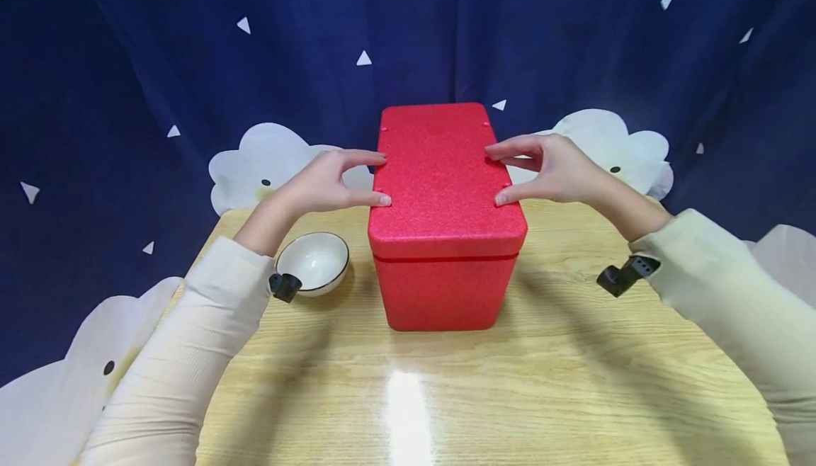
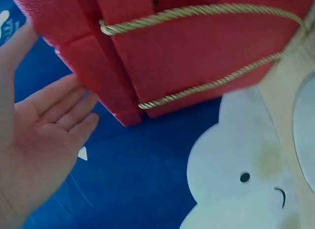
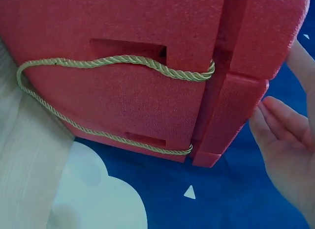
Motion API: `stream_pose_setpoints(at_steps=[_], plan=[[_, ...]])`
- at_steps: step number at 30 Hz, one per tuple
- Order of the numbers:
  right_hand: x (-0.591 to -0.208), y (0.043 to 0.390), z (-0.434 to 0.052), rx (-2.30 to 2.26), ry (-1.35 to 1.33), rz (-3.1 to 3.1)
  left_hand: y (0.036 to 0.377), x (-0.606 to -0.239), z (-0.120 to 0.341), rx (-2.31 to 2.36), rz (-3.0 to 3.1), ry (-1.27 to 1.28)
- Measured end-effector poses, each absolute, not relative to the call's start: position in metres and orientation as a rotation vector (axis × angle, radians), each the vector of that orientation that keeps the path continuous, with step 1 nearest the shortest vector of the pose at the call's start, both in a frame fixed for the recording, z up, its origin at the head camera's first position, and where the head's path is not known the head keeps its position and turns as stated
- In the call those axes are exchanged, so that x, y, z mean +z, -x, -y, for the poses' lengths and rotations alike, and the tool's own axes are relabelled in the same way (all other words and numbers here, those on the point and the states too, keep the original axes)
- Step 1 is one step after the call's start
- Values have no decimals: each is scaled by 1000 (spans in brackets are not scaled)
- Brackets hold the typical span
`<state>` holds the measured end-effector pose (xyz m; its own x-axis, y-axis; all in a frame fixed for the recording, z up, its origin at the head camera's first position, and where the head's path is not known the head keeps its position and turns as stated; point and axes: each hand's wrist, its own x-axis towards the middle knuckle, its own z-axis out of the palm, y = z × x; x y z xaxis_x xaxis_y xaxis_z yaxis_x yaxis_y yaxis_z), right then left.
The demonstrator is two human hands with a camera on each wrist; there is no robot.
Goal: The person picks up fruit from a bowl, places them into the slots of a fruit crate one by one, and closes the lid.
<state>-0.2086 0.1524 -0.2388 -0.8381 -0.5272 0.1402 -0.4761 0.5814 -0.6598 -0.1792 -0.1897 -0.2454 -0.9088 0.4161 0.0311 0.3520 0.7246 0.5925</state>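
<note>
A red foam box (image 1: pixel 446 292) with a matching red lid (image 1: pixel 440 175) stands upright on the wooden table. A dark groove runs between lid and body; whether the lid is slightly raised, I cannot tell. My left hand (image 1: pixel 328 179) touches the lid's left edge, thumb nearer me and fingers farther back, spread fairly straight. On the opposite edge, my right hand (image 1: pixel 554 168) touches the lid in the same way with fingertips and thumb. Gold twisted cords hang along both sides of the box, a left cord (image 2: pixel 206 10) and a right cord (image 3: pixel 118 59).
Left of the box sits a white bowl (image 1: pixel 314 262) with a dark rim, partly behind the left wrist's black camera (image 1: pixel 285 287). The table (image 1: pixel 446 395) extends toward me. Behind it hangs a dark blue curtain (image 1: pixel 306 41) with white clouds and triangles.
</note>
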Motion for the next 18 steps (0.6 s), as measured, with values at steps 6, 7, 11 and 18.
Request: stream_pose_setpoints(at_steps=[6, 7, 11, 18], plan=[[-241, 205, -154, -1017, 918, -2739, 180, -255, 188, 856, -2884, -722], [-242, 204, -154, -1008, 935, -2741, 179, -256, 188, 844, -2895, -740], [-240, 205, -153, -974, 1006, -2762, 179, -254, 188, 792, -2919, -778], [-234, 207, -145, -885, 1048, -2767, 178, -256, 196, 898, -2887, -737]])
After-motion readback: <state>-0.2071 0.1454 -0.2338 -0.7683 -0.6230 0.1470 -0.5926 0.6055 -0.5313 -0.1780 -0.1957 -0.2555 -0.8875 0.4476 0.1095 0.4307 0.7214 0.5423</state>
